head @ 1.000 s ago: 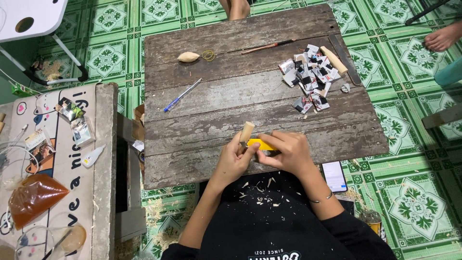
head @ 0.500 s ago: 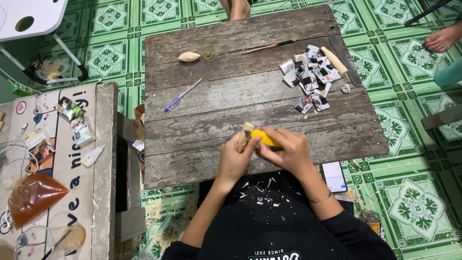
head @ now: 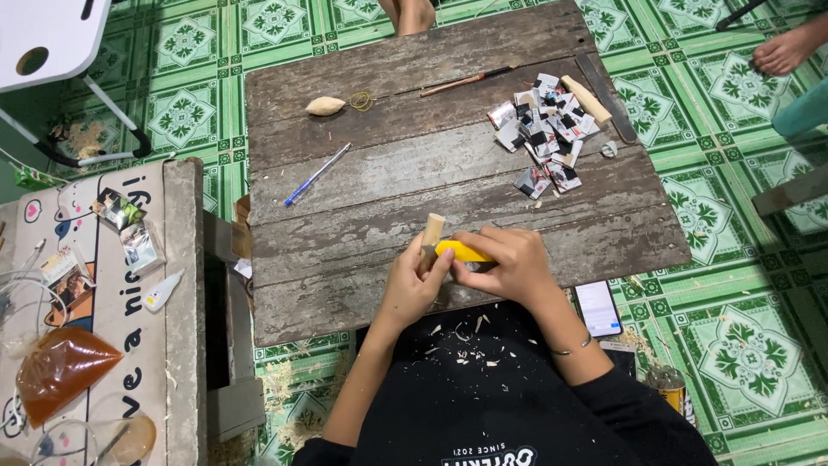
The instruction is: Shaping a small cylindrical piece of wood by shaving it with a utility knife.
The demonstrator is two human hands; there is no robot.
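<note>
Nearest the camera: a dark lap [head: 483, 388] sprinkled with pale wood shavings [head: 461, 332]. A phone [head: 597, 307] lies on the floor just right of the lap, and a small can [head: 671, 390] stands nearer still.

At the near edge of the tabletop [head: 345, 285] both hands meet. The left hand [head: 412, 285] is wrapped around the lower part of a short pale wooden stick [head: 432, 231], which stands roughly upright with its top end clear of the fingers. The right hand [head: 509, 263] is closed around a yellow-handled cutter [head: 461, 251] pressed against the stick just above the left thumb. The blade itself is hidden; I cannot tell which way the edge faces.

Risks, as judged:
- Left thumb sits touching or just beside the cutting point; a slip on hard grain could carry the blade into it.
- The stick is held in the air, not braced on the boards, so it may twist in the grip.
- Loose shavings on the lap could slide to the floor, near the phone.

Farther out: a blue pen [head: 316, 173] at mid-left, a heap of small printed cards [head: 543, 138] at far right with a pale-handled knife [head: 595, 103] beside them, a carved wooden oval [head: 324, 106] and rubber band [head: 360, 101] at far left, and a thin brown pencil-like tool [head: 466, 82] along the far boards.
</note>
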